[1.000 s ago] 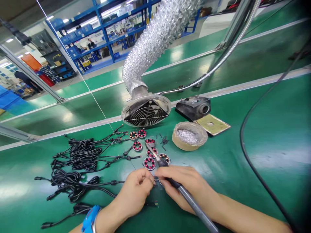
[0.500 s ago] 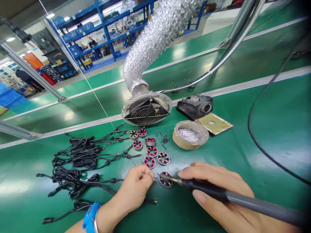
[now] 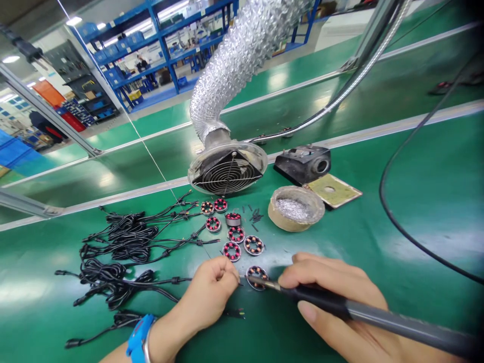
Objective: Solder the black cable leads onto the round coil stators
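My left hand (image 3: 216,285) is closed in a pinch on a thin wire, its fingertips just left of a ring-shaped motor stator (image 3: 257,278) with copper windings. A black cable (image 3: 181,280) runs in behind this hand, and bared cable ends (image 3: 237,313) show below it. My right hand (image 3: 340,297) grips a soldering iron (image 3: 321,298) with a dark handle. The iron's tip lies over the stator's near part; exact contact is hard to make out. Several more stators (image 3: 232,251), with red or copper windings, lie beyond my hands.
Coiled black cables (image 3: 132,242) lie at left. A round tub of silvery shavings (image 3: 296,209), a black iron stand (image 3: 302,164) and a yellow sponge plate (image 3: 335,189) stand right of a fume fan (image 3: 228,174) with a foil duct (image 3: 242,65). A black cord (image 3: 401,227) curves at right.
The iron's tip and my right hand have shifted very slightly over the stator. My left hand keeps its pinch. The whole view has moved a little.
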Demonstrator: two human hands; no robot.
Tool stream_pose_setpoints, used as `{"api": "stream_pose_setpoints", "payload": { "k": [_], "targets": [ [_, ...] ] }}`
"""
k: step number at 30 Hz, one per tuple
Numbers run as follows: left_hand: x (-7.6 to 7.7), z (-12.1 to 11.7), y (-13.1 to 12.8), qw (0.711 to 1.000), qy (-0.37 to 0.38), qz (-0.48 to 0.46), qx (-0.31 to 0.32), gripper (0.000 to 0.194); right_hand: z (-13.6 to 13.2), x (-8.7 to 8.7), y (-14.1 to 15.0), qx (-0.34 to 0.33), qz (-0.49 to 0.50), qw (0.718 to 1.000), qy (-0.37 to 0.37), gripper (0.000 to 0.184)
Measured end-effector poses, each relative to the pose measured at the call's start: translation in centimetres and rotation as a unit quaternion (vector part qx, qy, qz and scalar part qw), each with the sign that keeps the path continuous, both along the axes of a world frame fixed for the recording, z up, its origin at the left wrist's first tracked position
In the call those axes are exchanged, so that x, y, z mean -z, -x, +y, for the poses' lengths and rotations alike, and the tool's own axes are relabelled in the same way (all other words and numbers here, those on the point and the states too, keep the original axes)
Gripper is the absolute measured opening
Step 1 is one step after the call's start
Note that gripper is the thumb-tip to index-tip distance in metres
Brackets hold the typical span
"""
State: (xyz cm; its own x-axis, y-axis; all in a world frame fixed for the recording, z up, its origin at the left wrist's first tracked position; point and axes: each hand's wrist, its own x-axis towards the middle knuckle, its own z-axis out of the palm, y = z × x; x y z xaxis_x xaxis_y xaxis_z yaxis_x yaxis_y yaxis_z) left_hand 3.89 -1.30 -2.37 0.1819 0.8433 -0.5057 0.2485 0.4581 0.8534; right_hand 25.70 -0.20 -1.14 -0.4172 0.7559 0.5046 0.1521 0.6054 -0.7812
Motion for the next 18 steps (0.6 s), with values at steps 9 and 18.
{"api": "stream_pose_setpoints", "payload": {
  "k": [9,18],
  "targets": [
    [-0.1,-0.2,0.0,1.000,0.005,0.005,0.002,0.012,-0.3,0.0,0.2,-0.009,0.005,1.000,-0.012,0.017],
    [-0.2,-0.1,0.0,1.000,0.007,-0.005,0.002,0.014,-1.2,-0.9,-0.4,0.041,-0.023,0.999,0.006,0.025]
  ]
}}
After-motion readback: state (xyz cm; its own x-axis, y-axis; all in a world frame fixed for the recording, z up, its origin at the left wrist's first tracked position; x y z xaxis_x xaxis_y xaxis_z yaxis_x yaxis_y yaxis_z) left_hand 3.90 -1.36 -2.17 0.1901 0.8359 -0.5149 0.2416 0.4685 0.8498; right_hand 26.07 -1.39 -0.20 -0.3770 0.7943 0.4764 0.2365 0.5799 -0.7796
